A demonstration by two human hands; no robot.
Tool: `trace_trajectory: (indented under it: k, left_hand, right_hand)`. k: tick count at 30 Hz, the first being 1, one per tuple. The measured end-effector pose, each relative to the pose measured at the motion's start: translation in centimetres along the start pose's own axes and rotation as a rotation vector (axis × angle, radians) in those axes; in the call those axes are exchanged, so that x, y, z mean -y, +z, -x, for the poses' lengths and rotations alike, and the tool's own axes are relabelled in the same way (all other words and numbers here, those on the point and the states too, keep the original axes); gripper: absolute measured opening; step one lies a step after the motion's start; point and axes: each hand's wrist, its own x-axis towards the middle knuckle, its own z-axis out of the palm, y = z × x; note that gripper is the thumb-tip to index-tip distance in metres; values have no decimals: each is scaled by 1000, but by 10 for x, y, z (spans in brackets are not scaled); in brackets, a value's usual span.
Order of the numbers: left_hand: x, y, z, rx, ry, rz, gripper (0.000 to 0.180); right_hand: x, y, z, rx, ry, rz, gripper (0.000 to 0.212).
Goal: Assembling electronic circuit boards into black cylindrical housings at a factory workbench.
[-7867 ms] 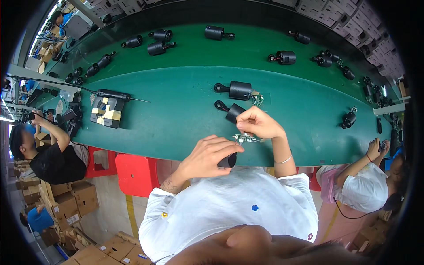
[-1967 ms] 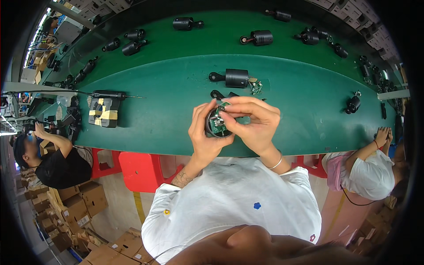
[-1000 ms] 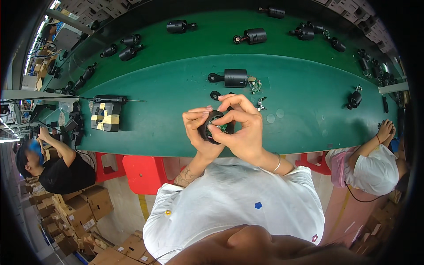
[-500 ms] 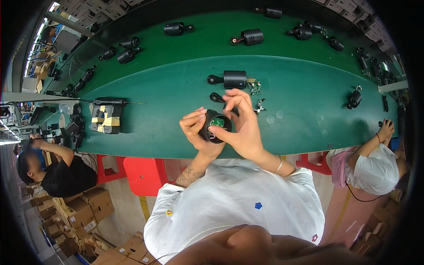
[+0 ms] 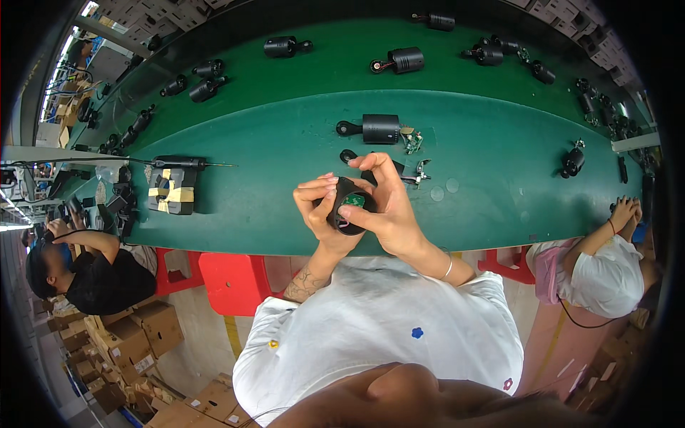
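Close to the bench's near edge, my left hand (image 5: 319, 207) is wrapped round a black cylindrical housing (image 5: 359, 223) from its left side. The housing's round opening faces up toward me. Inside it sits a green circuit board (image 5: 352, 200), with a bit of wire below. My right hand (image 5: 391, 207) grips the housing's right rim, its thumb reaching into the opening against the board and its fingers curled over the far side. Just beyond my hands lies another black unit (image 5: 347, 155), partly hidden by my right fingers. Farther off rests a black cylinder (image 5: 380, 129) with a loose circuit board (image 5: 412, 140) at its end.
A power screwdriver (image 5: 178, 162) lies on a black block with yellow tape (image 5: 171, 192) at left. Several black cylinders (image 5: 407, 60) lie along the far green strip. Co-workers sit at both sides, and a red stool (image 5: 232, 284) stands left of me.
The circuit board sits deeper in the housing and shows less. The housing has tilted slightly, and my right fingers have curled lower over its far side.
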Motion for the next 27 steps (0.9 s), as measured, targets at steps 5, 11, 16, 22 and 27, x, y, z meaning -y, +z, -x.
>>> trace_trajectory:
  k: [5, 11, 16, 22, 27]
  left_hand:
    - [-3, 0, -3, 5, -42, 34, 51]
    - [-2, -1, -3, 4, -104, 59, 44]
    - [-1, -1, -4, 5, -127, 71, 43]
    - [2, -4, -2, 86, -70, 52, 47]
    - [1, -5, -4, 152, -51, 23, 54]
  right_hand:
    - [2, 1, 1, -23, 37, 37, 61]
    - [8, 2, 3, 25, 86, 86, 63]
    - [0, 0, 2, 26, 79, 82, 65]
    - [1, -2, -4, 10, 96, 167, 66]
    - [1, -9, -5, 28, 100, 215, 69]
